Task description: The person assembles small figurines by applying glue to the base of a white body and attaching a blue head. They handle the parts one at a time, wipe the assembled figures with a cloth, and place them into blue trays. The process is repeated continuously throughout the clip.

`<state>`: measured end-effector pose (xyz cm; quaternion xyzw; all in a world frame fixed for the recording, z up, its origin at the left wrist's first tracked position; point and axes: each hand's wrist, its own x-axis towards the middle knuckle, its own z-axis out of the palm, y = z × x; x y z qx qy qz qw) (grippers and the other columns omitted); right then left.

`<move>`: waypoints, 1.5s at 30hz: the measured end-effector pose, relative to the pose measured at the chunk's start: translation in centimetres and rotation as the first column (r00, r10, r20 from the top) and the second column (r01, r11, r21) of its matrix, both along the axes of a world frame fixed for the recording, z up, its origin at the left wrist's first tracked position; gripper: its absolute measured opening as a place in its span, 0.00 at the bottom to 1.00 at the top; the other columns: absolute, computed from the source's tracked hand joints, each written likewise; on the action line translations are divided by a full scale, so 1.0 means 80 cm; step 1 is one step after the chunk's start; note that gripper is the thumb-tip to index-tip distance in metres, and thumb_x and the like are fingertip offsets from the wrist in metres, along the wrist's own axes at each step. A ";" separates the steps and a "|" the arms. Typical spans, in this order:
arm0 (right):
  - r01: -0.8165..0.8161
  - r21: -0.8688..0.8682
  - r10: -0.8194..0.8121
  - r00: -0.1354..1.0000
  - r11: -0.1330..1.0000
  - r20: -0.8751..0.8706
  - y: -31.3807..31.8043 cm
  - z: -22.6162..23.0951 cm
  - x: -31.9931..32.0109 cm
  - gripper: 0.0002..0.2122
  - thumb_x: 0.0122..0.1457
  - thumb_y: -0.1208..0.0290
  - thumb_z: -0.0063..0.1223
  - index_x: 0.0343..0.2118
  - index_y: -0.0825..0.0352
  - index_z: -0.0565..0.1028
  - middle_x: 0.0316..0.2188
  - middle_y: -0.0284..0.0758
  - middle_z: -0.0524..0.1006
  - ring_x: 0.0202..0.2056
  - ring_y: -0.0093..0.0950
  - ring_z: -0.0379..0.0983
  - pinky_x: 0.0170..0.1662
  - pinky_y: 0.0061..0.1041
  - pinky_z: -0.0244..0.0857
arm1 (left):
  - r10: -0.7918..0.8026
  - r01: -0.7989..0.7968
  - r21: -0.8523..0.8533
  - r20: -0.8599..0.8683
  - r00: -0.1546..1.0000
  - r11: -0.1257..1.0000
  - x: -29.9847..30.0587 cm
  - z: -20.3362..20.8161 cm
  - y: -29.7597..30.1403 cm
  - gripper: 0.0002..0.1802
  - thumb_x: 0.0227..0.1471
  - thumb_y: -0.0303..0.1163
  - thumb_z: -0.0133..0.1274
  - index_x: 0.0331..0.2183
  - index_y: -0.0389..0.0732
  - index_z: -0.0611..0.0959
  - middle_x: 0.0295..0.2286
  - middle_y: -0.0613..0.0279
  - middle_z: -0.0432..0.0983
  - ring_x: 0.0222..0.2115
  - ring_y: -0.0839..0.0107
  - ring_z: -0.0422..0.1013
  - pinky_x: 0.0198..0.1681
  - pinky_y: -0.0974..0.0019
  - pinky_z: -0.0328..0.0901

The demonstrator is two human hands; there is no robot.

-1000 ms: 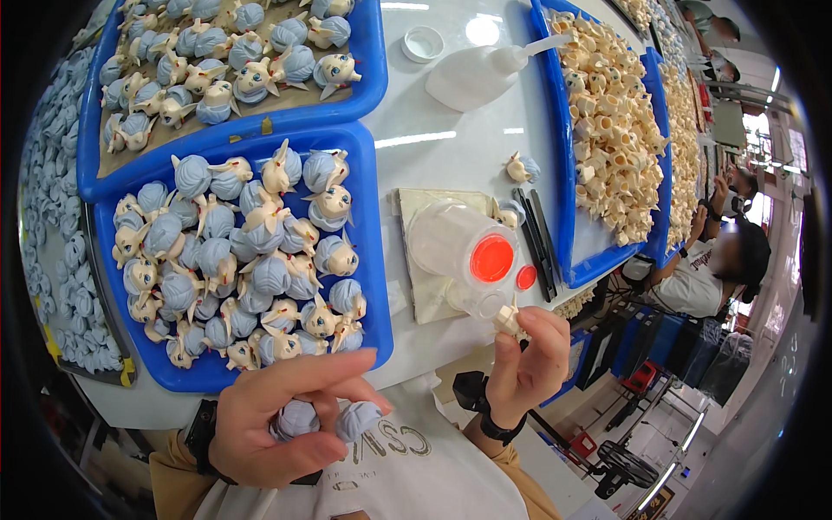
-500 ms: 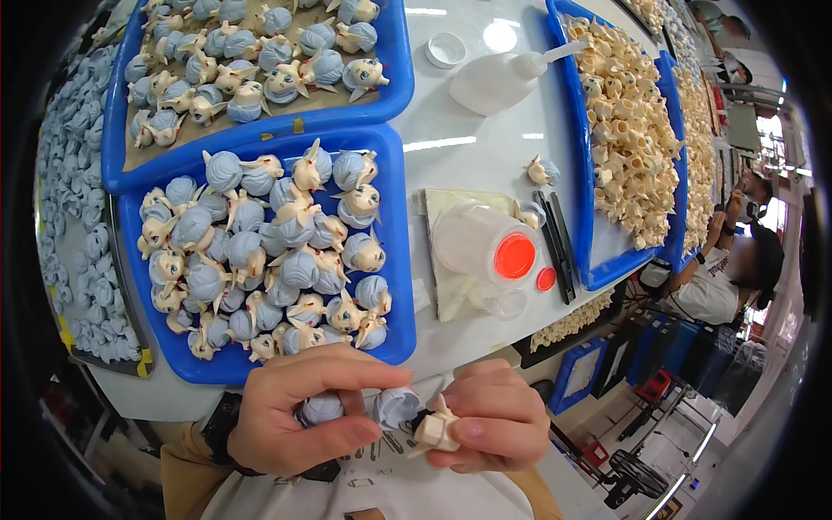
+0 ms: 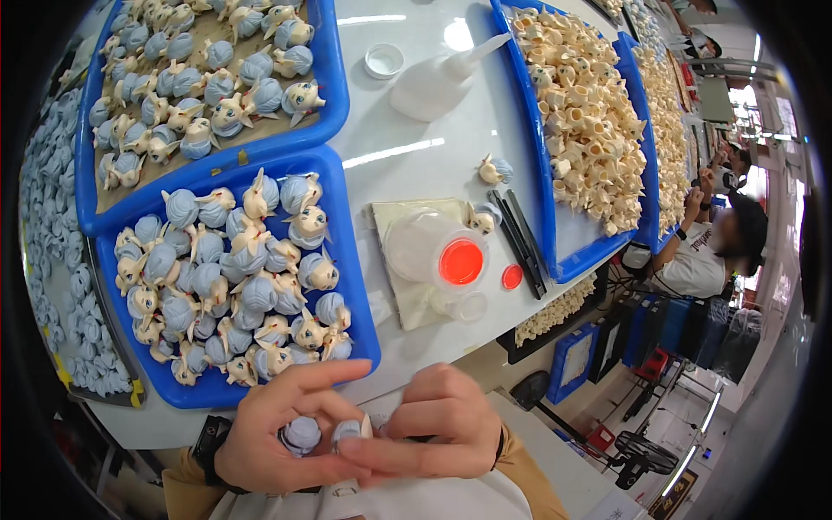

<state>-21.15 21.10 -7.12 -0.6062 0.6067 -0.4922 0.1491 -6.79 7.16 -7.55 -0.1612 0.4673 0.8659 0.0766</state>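
Note:
Over my lap, my two hands meet. My left hand [image 3: 290,425] is closed around a small grey-blue doll hair piece [image 3: 348,433] at its fingertips. A second hair piece [image 3: 300,436] is tucked in its palm. From the right, my right hand [image 3: 446,426] comes in with fingers curled, its thumb lying over the front hair piece. A thin part of a cream doll face piece [image 3: 367,425] shows between the fingers against that hair piece; the rest is hidden. Just beyond my hands, a blue tray [image 3: 368,338] holds many doll heads with blue hair.
Another blue tray [image 3: 338,95] of heads stands behind. Cream face parts [image 3: 589,113] fill a tray at right; loose hair pieces [image 3: 52,251] lie far left. Between are a squeeze bottle [image 3: 433,87], a red-centred jar [image 3: 425,247], and black tweezers [image 3: 520,238]. Another person [image 3: 706,256] sits at right.
My right hand has moved left, bringing the cream face piece from beside the hair piece up against it. The hands now touch. The whole view has shifted, with the table things further left.

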 end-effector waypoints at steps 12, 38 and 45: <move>0.758 0.248 -0.702 0.653 0.604 -0.285 0.030 0.025 -0.222 0.19 0.51 0.74 0.50 0.48 0.65 0.66 0.44 0.39 0.68 0.38 0.31 0.68 0.39 0.24 0.62 | -0.030 0.032 -0.075 0.034 0.999 0.997 0.003 0.026 -0.002 0.44 0.35 0.25 0.60 0.52 0.32 0.53 0.28 0.49 0.74 0.23 0.79 0.69 0.26 0.80 0.61; 0.765 -0.015 -0.682 0.565 0.643 -0.464 0.035 -0.021 -0.193 0.09 0.54 0.77 0.46 0.38 0.69 0.71 0.34 0.32 0.72 0.29 0.18 0.65 0.31 0.16 0.58 | 0.056 0.109 0.209 -0.652 0.756 0.972 0.018 0.053 -0.031 0.11 0.44 0.24 0.52 0.34 0.33 0.74 0.18 0.58 0.67 0.15 0.68 0.65 0.15 0.69 0.59; 0.800 0.018 -0.794 0.591 0.599 0.140 0.057 -0.008 -0.181 0.13 0.52 0.82 0.47 0.42 0.71 0.66 0.32 0.31 0.70 0.28 0.14 0.62 0.30 0.12 0.56 | 0.138 -0.007 0.187 -0.700 0.701 0.982 0.009 0.080 0.003 0.13 0.47 0.23 0.48 0.37 0.40 0.78 0.11 0.72 0.58 0.07 0.80 0.55 0.08 0.75 0.47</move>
